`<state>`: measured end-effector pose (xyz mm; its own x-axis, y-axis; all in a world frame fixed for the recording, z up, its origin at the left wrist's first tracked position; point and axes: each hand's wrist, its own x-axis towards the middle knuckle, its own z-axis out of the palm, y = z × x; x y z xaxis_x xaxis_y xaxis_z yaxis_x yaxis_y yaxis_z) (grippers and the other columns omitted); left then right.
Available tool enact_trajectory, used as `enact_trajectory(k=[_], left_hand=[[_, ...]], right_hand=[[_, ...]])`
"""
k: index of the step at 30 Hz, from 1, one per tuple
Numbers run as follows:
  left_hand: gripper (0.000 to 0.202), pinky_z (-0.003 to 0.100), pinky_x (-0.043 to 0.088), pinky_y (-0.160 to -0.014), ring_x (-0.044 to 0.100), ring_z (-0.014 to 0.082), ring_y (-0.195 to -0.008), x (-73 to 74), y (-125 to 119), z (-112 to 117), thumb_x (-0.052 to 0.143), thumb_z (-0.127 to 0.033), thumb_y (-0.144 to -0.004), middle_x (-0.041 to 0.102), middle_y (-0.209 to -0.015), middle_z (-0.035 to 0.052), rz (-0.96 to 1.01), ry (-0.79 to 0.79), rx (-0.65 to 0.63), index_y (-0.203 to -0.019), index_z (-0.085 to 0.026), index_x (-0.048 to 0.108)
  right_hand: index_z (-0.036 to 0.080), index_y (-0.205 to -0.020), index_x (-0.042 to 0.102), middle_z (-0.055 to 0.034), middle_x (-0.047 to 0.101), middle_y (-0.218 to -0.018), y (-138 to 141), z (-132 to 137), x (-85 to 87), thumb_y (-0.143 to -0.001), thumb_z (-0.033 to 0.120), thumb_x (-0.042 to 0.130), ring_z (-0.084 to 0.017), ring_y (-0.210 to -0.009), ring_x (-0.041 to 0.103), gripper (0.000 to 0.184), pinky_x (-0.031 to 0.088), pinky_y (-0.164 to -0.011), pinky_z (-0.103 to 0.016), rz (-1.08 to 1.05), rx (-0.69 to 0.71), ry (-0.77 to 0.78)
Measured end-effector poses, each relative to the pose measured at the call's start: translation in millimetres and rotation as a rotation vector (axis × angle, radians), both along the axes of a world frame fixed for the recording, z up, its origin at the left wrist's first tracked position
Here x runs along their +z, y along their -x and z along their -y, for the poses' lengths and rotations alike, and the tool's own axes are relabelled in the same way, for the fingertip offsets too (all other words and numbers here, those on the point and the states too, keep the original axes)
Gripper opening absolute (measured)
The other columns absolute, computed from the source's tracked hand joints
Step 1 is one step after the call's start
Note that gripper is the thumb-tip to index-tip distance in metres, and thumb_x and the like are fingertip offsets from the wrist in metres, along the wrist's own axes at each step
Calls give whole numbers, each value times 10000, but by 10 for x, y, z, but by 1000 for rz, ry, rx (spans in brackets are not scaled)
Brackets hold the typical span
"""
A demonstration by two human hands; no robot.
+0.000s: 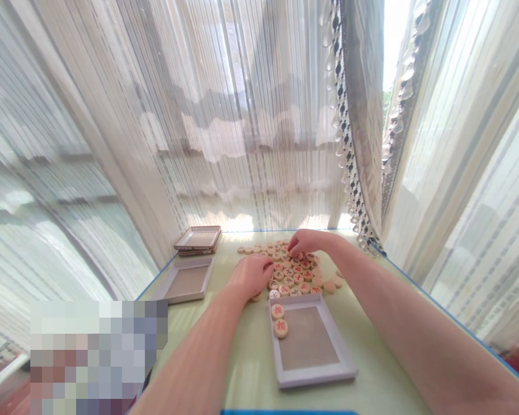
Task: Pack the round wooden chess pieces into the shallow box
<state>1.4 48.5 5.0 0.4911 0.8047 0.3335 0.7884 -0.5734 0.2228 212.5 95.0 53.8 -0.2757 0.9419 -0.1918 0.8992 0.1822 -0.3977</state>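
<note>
"Centre frame, loose pieces [288,272] above the tray [318,381]. Step?"

"Picking through them, looks like; two sit in the tray's upper left."

"Hands?"

"Left hand [254,273] curled at their left edge, right hand [306,242] fingers-down up top. Can't tell if either pinches one."

"Next move?"

"Probably wants a fingertip grip, neighbours undisturbed."

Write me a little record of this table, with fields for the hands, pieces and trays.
Left hand: at the left side of the spread pieces; grip unclear
Right hand: fingers down among the farther pieces; grip unclear
Round pieces: many, pale, marked with red or dark characters
Near tray: white-walled, two red-marked pieces by its left wall
Left tray: beside a small stack
Table: pale green
</note>
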Motion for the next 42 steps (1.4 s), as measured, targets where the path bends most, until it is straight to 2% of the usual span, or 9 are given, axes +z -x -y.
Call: enact_trajectory(k=[7, 16, 21, 23, 26, 30, 36, 39, 42], left_hand=[[308, 251, 425, -783, 581, 169, -873, 11, -6, -1, 409, -381, -843, 664, -933, 37, -3, 19, 6, -933, -238, 667], [296, 264, 435, -784, 588, 177, -888, 35, -17, 21, 415, -380, -837, 665, -964, 28, -23, 25, 16, -949, -250, 656], [294, 270, 447, -808, 597, 182, -910, 31, -24, 9, 408, -350, -846, 670, -985, 30, -30, 7, 20, -967, -254, 658], [299, 285, 452, -823, 599, 191, -926, 52, -43, 27, 410, -326, -846, 670, -1014, 34, -20, -22, 46, -1011, -256, 649], [319, 306, 454, -847, 598, 201, -948, 94, -73, 68, 403, -279, -847, 663, -1052, 44, 39, -130, 84, -1067, -243, 631], [301, 298, 468, -833, 615, 187, -896, 115, -77, 95, 397, -237, -841, 684, -967, 40, 66, -186, 65, -975, -230, 667], [299, 303, 460, -829, 609, 198, -891, 105, -40, 73, 406, -228, -827, 685, -962, 47, 37, -115, 115, -947, -219, 679], [314, 308, 443, -843, 597, 201, -914, 124, -36, 74, 387, -238, -839, 678, -996, 51, 53, -74, 163, -969, -213, 672], [308, 298, 441, -824, 591, 201, -921, 144, -31, 81, 395, -247, -838, 677, -995, 53, 71, -13, 203, -979, -214, 667]], right_hand=[[186, -928, 700, -27, 706, -757, -19, -45, -56, -630, 237, 680, -152, -673, 641, 302, 476, -646, -240, -76, 22, 10], [226, -830, 715, 7, 705, -804, -75, -118, -178, -632, 198, 661, -158, -765, 625, 207, 462, -665, -226, -77, 26, -144], [216, -955, 686, -27, 688, -961, 3, -126, -250, -723, 223, 584, -167, -843, 617, 254, 462, -668, -217, -48, -44, -283], [230, -976, 685, -28, 671, -1030, 46, -148, -286, -746, 241, 566, -183, -910, 605, 259, 458, -729, -231, -30, -39, -306], [231, -905, 710, -31, 688, -972, 116, -180, -334, -734, 231, 581, -201, -907, 611, 215, 453, -772, -251, 6, -8, -305], [228, -916, 709, -35, 691, -978, 195, -161, -354, -734, 204, 580, -206, -931, 608, 225, 441, -815, -261, 33, 23, -320], [202, -969, 681, -25, 684, -999, 210, -59, -271, -737, 209, 576, -172, -893, 608, 255, 450, -779, -234, -4, 3, -347], [189, -1008, 659, -37, 666, -1025, 193, 5, -119, -751, 229, 561, -156, -849, 605, 279, 457, -712, -219, -51, -36, -382], [206, -1020, 653, -48, 656, -1025, 213, 154, 101, -745, 240, 565, -128, -716, 604, 290, 444, -563, -196, -179, -91, -307]])
